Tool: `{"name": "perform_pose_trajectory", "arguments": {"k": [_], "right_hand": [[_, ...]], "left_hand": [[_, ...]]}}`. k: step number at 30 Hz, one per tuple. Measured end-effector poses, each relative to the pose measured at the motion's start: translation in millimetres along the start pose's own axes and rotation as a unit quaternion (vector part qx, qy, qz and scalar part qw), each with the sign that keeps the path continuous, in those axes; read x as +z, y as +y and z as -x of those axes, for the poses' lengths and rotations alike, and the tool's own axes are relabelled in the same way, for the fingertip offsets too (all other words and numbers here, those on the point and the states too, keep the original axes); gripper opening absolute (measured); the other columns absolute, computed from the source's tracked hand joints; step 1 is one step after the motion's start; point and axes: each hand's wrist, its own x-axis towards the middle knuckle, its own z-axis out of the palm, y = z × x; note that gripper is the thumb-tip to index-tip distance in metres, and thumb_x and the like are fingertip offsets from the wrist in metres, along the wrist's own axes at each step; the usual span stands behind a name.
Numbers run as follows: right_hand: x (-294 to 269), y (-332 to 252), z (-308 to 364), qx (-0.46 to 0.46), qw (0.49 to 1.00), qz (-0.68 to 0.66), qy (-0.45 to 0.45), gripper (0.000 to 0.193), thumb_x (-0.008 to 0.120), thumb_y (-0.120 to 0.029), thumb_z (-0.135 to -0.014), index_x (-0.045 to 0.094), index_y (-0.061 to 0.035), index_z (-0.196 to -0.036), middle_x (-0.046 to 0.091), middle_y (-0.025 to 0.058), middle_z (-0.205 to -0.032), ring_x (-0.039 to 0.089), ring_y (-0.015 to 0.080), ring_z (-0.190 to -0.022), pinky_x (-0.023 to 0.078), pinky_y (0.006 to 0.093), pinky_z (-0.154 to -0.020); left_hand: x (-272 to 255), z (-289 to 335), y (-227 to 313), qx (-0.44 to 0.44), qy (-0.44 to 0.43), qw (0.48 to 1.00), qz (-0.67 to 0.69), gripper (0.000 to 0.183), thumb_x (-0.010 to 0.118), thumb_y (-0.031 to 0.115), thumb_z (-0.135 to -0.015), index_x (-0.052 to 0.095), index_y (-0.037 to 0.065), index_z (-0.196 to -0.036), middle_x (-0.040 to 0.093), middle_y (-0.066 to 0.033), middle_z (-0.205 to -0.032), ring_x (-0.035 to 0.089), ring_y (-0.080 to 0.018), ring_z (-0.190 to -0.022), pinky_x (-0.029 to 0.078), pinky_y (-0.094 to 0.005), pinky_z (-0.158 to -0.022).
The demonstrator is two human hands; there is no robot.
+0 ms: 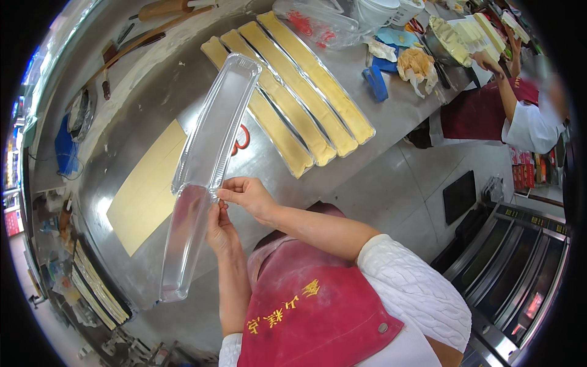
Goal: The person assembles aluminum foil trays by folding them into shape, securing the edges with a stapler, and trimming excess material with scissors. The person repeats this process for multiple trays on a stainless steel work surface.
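Note:
Two long, narrow foil trays hang over the steel worktable, end to end and overlapping a little. The upper foil tray (223, 113) slants toward the far side, and the lower foil tray (183, 244) reaches down toward the near edge. Where they meet, my right hand (249, 197) pinches the rim between thumb and fingers. Just below it, my left hand (221, 227) has its fingertips closed at the edge of the lower tray; exactly which rim each hand grips is partly hidden. A flat pale-yellow dough sheet (143, 199) lies on the table left of the trays.
Several dough-lined foil trays (306, 85) lie side by side beyond my hands. Behind them are plastic bags (318, 24), a blue tape dispenser-like object (375, 84) and crumpled paper (418, 66). A co-worker (489, 110) works at the far right. A rolling pin (164, 8) lies top left.

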Motion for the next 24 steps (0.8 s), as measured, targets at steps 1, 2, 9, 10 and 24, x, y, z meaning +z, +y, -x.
{"name": "perform_pose_trajectory", "arguments": {"k": [1,2,9,10,24], "right_hand": [[-4,-11,0,0.007,1.000,0.022,0.017,0.018,0.066,-0.012,-0.085,0.063,0.0005,-0.097,0.065,0.0050,-0.085,0.058,0.0089,-0.079,0.046,0.0234,-0.073],[-10,-20,0,0.015,0.998,0.044,0.034,0.020,0.066,-0.013,-0.086,0.062,0.0003,-0.100,0.065,0.0054,-0.087,0.059,0.0091,-0.082,0.046,0.0236,-0.074],[-238,-128,-42,-0.397,0.835,0.250,0.287,0.024,0.064,-0.017,-0.086,0.057,-0.0020,-0.104,0.059,0.0080,-0.104,0.057,0.0154,-0.094,0.046,0.0285,-0.081],[-287,-162,-45,-0.367,0.750,0.402,0.376,0.041,0.068,-0.026,-0.083,0.054,0.0006,-0.110,0.056,0.0113,-0.108,0.054,0.0205,-0.103,0.043,0.0343,-0.087],[-430,-240,-65,-0.161,0.636,0.580,0.483,0.046,0.065,-0.028,-0.075,0.056,0.0008,-0.109,0.064,0.0148,-0.102,0.061,0.0268,-0.097,0.046,0.0359,-0.086]], "left_hand": [[5,-2,-1,0.004,0.000,1.000,0.001,0.009,0.064,0.003,-0.082,0.062,-0.004,-0.088,0.064,-0.0102,-0.086,0.060,-0.0149,-0.078,0.051,-0.0218,-0.075],[9,-4,-2,0.004,0.008,1.000,0.001,0.009,0.063,0.003,-0.082,0.062,-0.004,-0.088,0.064,-0.0103,-0.086,0.060,-0.0146,-0.078,0.051,-0.0208,-0.074],[6,-13,8,0.023,0.029,0.999,0.034,0.009,0.064,0.003,-0.081,0.061,-0.004,-0.086,0.063,-0.0107,-0.086,0.060,-0.0160,-0.078,0.050,-0.0236,-0.075],[6,-15,10,0.032,0.025,0.999,0.033,0.009,0.065,0.003,-0.081,0.061,-0.003,-0.086,0.063,-0.0107,-0.085,0.060,-0.0163,-0.078,0.050,-0.0240,-0.076],[3,7,43,0.060,0.069,0.994,0.056,0.009,0.066,0.001,-0.077,0.063,-0.004,-0.085,0.064,-0.0119,-0.083,0.062,-0.0194,-0.075,0.053,-0.0272,-0.074]]}}
